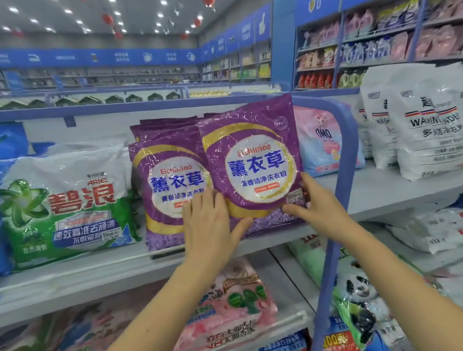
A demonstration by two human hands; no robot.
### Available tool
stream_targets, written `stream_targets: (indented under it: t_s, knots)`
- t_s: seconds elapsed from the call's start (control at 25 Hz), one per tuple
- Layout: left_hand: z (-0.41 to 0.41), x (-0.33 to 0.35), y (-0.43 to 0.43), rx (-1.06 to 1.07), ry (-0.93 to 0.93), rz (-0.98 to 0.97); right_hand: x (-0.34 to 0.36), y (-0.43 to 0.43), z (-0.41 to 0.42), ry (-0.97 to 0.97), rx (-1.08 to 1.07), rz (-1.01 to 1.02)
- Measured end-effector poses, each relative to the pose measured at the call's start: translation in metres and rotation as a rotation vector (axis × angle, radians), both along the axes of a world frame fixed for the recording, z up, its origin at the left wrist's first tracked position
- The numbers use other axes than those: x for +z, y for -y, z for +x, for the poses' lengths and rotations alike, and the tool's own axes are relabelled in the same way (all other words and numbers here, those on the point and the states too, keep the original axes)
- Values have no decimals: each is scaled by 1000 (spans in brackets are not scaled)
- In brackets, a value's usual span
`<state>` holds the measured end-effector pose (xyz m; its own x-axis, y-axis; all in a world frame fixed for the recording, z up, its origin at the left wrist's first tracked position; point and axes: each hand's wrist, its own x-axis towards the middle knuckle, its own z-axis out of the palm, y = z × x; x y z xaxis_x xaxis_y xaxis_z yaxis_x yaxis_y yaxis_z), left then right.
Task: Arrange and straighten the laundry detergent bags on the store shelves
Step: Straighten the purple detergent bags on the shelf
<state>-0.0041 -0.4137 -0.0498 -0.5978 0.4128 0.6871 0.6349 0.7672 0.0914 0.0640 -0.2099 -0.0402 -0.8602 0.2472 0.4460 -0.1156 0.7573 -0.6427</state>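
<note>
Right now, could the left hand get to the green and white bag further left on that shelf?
Probably yes. The left hand lies flat on the purple bags, and the green and white bag stands beside them at the front of the shelf with nothing before it.

Two front purple bags (172, 183) (255, 166), one green-and-white bag (67, 204), one pink bag (320, 139), two hands (207, 223) (314, 202)

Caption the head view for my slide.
Left hand and right hand steady a purple bag on the shelf beside a second purple bag.
</note>
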Motion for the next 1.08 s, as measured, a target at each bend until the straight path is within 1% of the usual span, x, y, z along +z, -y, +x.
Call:
stream_targets:
  t_s: [0.12,0.2,0.36,0.56,0.68,0.84,1.0,1.08]
  knots:
    - [7,-14,-34,0,167,-196,-12,-30,21,59,-79,30]
    - [7,-17,-47,14,231,-217,-16,-39,20,79,-121,65]
    - [0,-16,-61,62,216,-160,-18,-42,3,48,-125,65]
    - [-20,-1,-64,20,219,-29,0,-44,-24,42,-88,66]
    - [-29,7,-63,48,208,4,10,-41,-37,-3,-96,90]
    - [-31,8,-65,85,182,-104,7,-42,-39,2,-129,143]
    - [-19,-4,-64,97,138,-223,-4,-38,-27,26,-210,231]
    - [-14,-10,-63,96,143,-285,-11,-37,-20,59,-194,238]
